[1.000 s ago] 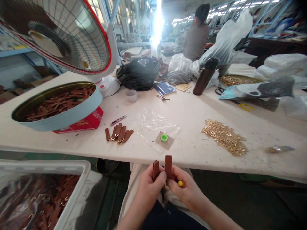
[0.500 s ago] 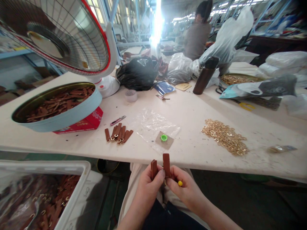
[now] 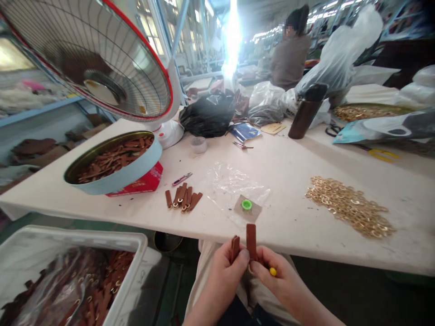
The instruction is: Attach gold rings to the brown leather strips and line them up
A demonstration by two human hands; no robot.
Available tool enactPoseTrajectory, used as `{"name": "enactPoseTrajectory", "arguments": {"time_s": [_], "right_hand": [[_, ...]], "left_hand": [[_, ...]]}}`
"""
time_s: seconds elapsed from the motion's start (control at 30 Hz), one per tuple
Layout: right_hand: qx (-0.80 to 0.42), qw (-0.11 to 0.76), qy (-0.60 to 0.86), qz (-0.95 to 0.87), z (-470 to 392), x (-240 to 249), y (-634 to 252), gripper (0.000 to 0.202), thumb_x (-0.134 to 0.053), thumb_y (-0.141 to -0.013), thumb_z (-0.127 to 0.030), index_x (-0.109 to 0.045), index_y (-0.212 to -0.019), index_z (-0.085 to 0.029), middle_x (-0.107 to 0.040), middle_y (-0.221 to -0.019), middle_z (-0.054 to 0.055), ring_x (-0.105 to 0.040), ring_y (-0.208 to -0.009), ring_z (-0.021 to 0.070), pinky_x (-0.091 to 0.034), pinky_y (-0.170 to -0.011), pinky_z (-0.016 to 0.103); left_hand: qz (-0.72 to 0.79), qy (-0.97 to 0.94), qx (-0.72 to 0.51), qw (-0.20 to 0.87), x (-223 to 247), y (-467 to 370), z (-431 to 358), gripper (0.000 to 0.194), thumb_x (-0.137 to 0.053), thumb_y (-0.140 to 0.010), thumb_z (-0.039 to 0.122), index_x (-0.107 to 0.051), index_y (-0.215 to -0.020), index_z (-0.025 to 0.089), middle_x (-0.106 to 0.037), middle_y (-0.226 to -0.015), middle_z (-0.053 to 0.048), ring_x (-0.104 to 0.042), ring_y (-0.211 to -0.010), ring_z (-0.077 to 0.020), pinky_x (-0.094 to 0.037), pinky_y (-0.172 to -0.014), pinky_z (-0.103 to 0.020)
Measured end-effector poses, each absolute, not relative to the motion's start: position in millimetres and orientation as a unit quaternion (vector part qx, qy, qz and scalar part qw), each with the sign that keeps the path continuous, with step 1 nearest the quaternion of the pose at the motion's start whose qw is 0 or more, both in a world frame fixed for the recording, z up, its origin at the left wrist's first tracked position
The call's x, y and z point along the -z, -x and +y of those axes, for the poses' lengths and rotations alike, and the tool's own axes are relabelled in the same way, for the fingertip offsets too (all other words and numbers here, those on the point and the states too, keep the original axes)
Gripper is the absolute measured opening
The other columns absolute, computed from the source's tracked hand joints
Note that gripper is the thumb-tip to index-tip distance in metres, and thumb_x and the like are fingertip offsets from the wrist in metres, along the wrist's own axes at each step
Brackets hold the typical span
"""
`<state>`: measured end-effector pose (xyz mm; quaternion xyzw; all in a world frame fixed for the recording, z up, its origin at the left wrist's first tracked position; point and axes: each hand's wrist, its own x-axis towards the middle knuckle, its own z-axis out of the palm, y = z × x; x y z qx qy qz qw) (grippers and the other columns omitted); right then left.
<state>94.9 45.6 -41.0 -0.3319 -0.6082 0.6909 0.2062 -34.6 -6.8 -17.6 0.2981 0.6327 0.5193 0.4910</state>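
Over my lap at the table's front edge, my left hand (image 3: 227,271) is closed around a couple of brown leather strips (image 3: 235,248), their ends sticking up. My right hand (image 3: 277,275) pinches another brown leather strip (image 3: 251,240) upright by its lower end, with my left thumb close against it. A pale metal ring shows partly at that strip's base. The yellow round end of a small tool (image 3: 273,271) pokes out of my right fist; the rest of it is hidden. Several finished-looking strips with gold rings (image 3: 183,198) lie in a pile on the table.
Gold rings (image 3: 350,206) are heaped at right. A green cap (image 3: 246,205) sits on a small card over clear plastic. Thread snips (image 3: 182,179) lie beside the strips. A round tin (image 3: 115,179) of strips, a fan (image 3: 129,68), a white bin (image 3: 141,240) and a dark bottle (image 3: 307,111) surround the workspace.
The camera view has turned slightly left, so everything appears shifted rightward and a little lower. Both hands keep nearly the same grip on the strips.
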Motion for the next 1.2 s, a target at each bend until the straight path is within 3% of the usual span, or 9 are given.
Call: {"name": "enactPoseTrajectory", "arguments": {"time_s": [0.13, 0.23, 0.37, 0.53, 0.63, 0.73, 0.87, 1.1, 1.2], "right_hand": [[-0.690, 0.227, 0.358, -0.587, 53.5, 45.8, -103.2, 0.034, -0.053, -0.077, -0.053, -0.053, -0.081, -0.020, -0.040, -0.061, -0.004, -0.037, -0.056, 0.0127, -0.034, -0.050, 0.023], [-0.662, 0.245, 0.392, -0.590, 57.8, 48.6, -106.8, 0.033, -0.052, -0.078, -0.054, -0.054, -0.076, -0.021, -0.042, -0.063, -0.003, -0.038, -0.058, 0.0134, -0.036, -0.052, 0.023], [-0.663, 0.215, 0.369, -0.614, 59.9, 57.0, -105.0, 0.035, -0.049, -0.080, -0.054, -0.054, -0.071, -0.021, -0.039, -0.061, -0.003, -0.038, -0.057, 0.0140, -0.036, -0.053, 0.023], [-0.651, 0.211, 0.365, -0.631, 64.1, 67.7, -101.8, 0.035, -0.048, -0.081, -0.054, -0.053, -0.070, -0.021, -0.041, -0.062, -0.003, -0.040, -0.058, 0.0144, -0.038, -0.054, 0.023], [-0.645, 0.210, 0.362, -0.640, 66.5, 62.0, -98.8, 0.033, -0.048, -0.081, -0.052, -0.052, -0.070, -0.021, -0.041, -0.061, -0.003, -0.040, -0.058, 0.0144, -0.037, -0.054, 0.023], [-0.642, 0.193, 0.337, -0.661, 65.2, 48.0, -92.8, 0.033, -0.045, -0.083, -0.050, -0.052, -0.070, -0.019, -0.041, -0.060, -0.003, -0.040, -0.057, 0.0136, -0.036, -0.053, 0.023], [-0.634, 0.185, 0.302, -0.687, 58.0, 32.7, -85.1, 0.033, -0.044, -0.085, -0.047, -0.054, -0.076, -0.017, -0.045, -0.063, -0.003, -0.040, -0.058, 0.0129, -0.036, -0.053, 0.023], [-0.561, 0.207, 0.316, -0.737, 56.3, 27.9, -90.3, 0.021, -0.042, -0.086, -0.027, -0.053, -0.071, -0.017, -0.057, -0.068, 0.001, -0.050, -0.063, 0.0147, -0.039, -0.058, 0.025], [-0.470, 0.215, 0.342, -0.785, 62.4, 26.4, -98.6, 0.021, -0.041, -0.086, -0.023, -0.054, -0.070, -0.018, -0.059, -0.066, 0.002, -0.052, -0.061, 0.0155, -0.038, -0.058, 0.025]], "left_hand": [[0.734, -0.345, -0.481, 0.333, 19.8, 85.4, 7.8, 0.021, -0.048, -0.077, 0.037, -0.054, -0.070, 0.018, -0.055, -0.062, 0.000, -0.050, -0.059, -0.0150, -0.039, -0.059, -0.025], [0.787, -0.327, -0.464, 0.241, 23.6, 139.0, 22.1, 0.015, -0.052, -0.074, 0.032, -0.052, -0.065, 0.019, -0.051, -0.060, 0.001, -0.049, -0.063, -0.0181, -0.035, -0.062, -0.028], [0.823, -0.294, -0.446, 0.194, 27.3, 192.8, 38.0, 0.017, -0.062, -0.067, 0.027, -0.049, -0.057, 0.021, -0.050, -0.056, -0.001, -0.049, -0.065, -0.0221, -0.031, -0.061, -0.029], [0.788, -0.243, -0.509, 0.246, 20.1, 193.5, 37.7, 0.020, -0.065, -0.065, 0.033, -0.051, -0.067, 0.020, -0.051, -0.063, -0.001, -0.049, -0.063, -0.0185, -0.031, -0.054, -0.026], [0.720, -0.202, -0.564, 0.350, 11.9, 159.7, 29.1, 0.030, -0.049, -0.075, 0.045, -0.054, -0.085, 0.016, -0.051, -0.068, 0.000, -0.044, -0.051, -0.0119, -0.031, -0.047, -0.023], [0.643, -0.167, -0.589, 0.461, 4.7, 115.4, 21.6, 0.031, -0.046, -0.078, 0.039, -0.056, -0.091, 0.013, -0.052, -0.069, -0.001, -0.047, -0.050, -0.0095, -0.036, -0.047, -0.022], [0.492, -0.072, -0.653, 0.571, -1.6, 65.8, 17.2, 0.022, -0.062, -0.075, 0.028, -0.058, -0.091, 0.013, -0.059, -0.074, -0.003, -0.057, -0.063, -0.0116, -0.044, -0.056, -0.022], [0.503, -0.086, -0.662, 0.549, 4.8, 32.7, 11.2, 0.031, -0.065, -0.075, 0.036, -0.061, -0.097, 0.015, -0.068, -0.088, -0.008, -0.062, -0.080, -0.0184, -0.047, -0.071, -0.028], [0.595, -0.166, -0.620, 0.485, 10.1, 27.7, 6.8, 0.031, -0.063, -0.075, 0.043, -0.063, -0.088, 0.016, -0.063, -0.073, -0.002, -0.056, -0.063, -0.0130, -0.042, -0.059, -0.022]]}}
